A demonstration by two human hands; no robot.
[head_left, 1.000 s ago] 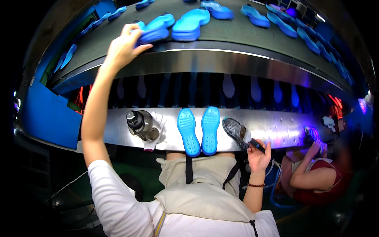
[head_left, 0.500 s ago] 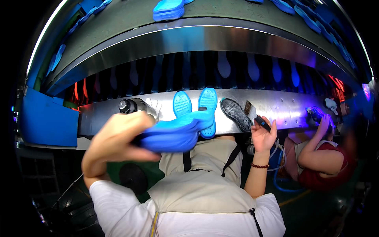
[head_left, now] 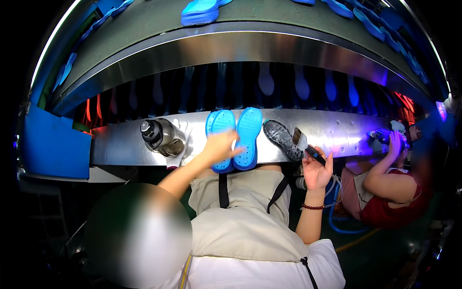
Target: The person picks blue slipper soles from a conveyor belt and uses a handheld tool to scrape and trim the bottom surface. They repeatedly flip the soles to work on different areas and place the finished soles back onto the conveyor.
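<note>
Fingers of the left hand (head_left: 220,147) are hanging loosely apart over the left blue sole (head_left: 223,118); whether they are touching it, cannot tell. Just beside it at 3 o'clock, the right blue sole (head_left: 249,123) is lying lengthwise on the metal surface (head_left: 332,127). Edge of 1 more sole (head_left: 209,126) is peeking out at 9 o'clock from under the left one; beneath the right one, unclear.

Right hand (head_left: 317,174), at 4 o'clock from the soles, is holding a brush (head_left: 314,153) between fingers and thumb, bristles pointing toward 11 o'clock, by the edge of a dark sole-shaped piece (head_left: 280,136).

Progress, by judgement: setting-down is looking done for these 2 top soles. Brushwork is not showing on them; the brush is lying well apart. More blue soles (head_left: 199,12) are lying on the green belt (head_left: 274,15) at 12 o'clock.

Bottle (head_left: 163,137) is standing at 9 o'clock; co-worker (head_left: 387,208) is sitting at 4 o'clock.
</note>
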